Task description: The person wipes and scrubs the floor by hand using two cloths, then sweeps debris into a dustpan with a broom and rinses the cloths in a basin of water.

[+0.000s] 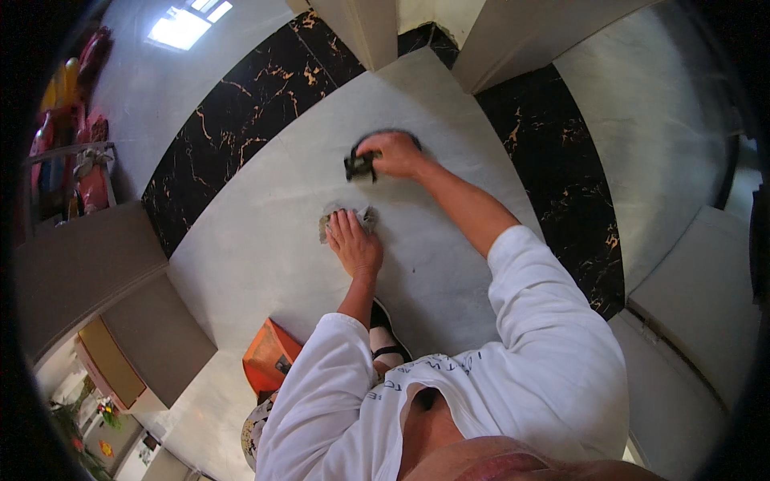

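Observation:
My left hand (355, 243) lies palm down on a crumpled greyish cloth or paper wad (368, 217), pressed against the pale grey tile floor (271, 240). Farther out, my right hand (394, 155) grips a dark object (360, 165) with a curved black edge or strap. That object is blurred and partly covered by my fingers, so its kind is unclear. A small dark speck (414, 270) shows on the tile to the right of my left wrist. Below my left forearm is my foot in a black strapped shoe (382, 321).
An orange dustpan-like container (271, 355) stands left of my foot. Black marbled border strips (240, 126) cross the floor, with door-frame posts (361, 30) at the far side. A grey cabinet (156, 337) and a rack of colourful items (72, 162) are at left.

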The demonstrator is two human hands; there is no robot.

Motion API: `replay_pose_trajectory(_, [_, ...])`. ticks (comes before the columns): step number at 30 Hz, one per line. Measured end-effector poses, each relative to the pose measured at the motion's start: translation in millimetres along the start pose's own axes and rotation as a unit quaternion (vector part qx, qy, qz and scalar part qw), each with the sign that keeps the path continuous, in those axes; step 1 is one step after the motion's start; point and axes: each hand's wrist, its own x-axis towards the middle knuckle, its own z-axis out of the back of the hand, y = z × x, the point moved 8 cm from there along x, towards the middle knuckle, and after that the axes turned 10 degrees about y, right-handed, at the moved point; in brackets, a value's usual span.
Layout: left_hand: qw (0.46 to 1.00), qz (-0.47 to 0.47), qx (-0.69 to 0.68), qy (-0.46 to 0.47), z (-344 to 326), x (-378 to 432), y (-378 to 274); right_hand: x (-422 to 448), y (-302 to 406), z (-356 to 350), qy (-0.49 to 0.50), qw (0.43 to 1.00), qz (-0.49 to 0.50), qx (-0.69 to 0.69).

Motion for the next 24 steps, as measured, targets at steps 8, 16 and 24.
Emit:
replay_pose_trajectory(8, [0.999, -0.024, -0.023, -0.027, 7, -3, -2, -3, -30, 120, -0.189, 0.960, -0.039, -0.204])
replay_pose_trajectory(16, [0.999, -0.030, -0.012, -0.037, 2, 2, 7, -54, 2, 51, -0.142, 0.934, -0.016, -0.327])
replay_pose_trajectory(24, [0.996, -0.052, 0.012, -0.078, 0, 4, 2, -227, 66, -55, -0.128, 0.968, -0.076, -0.200])
